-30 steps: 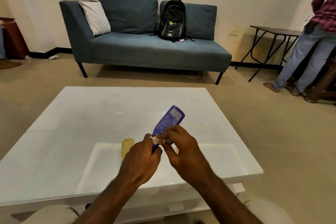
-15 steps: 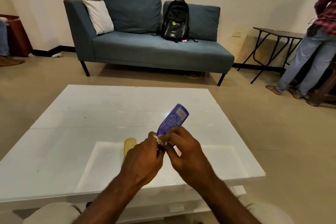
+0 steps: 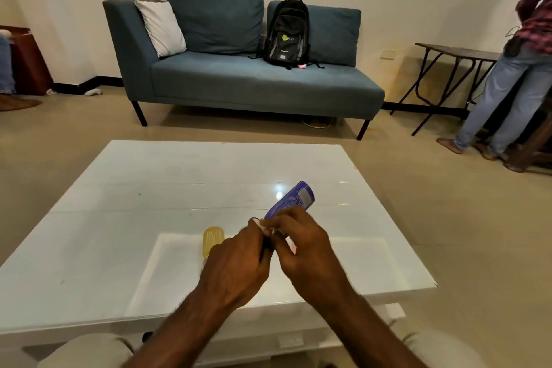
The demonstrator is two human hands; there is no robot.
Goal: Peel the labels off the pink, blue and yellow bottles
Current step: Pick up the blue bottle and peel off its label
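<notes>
- While the left hand [image 3: 236,266] curls around the tilted blue plastic bottle [image 3: 294,200] above the glossy white table [image 3: 119,233], the right hand [image 3: 304,248] pinches its white label [image 3: 259,222].
- A translucent yellow bottle [image 3: 212,240] lies on the table.

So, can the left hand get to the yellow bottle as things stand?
Likely yes: the yellow bottle lies on the table beside the left hand, nothing between; but that hand grips the blue bottle, so release first.
</notes>
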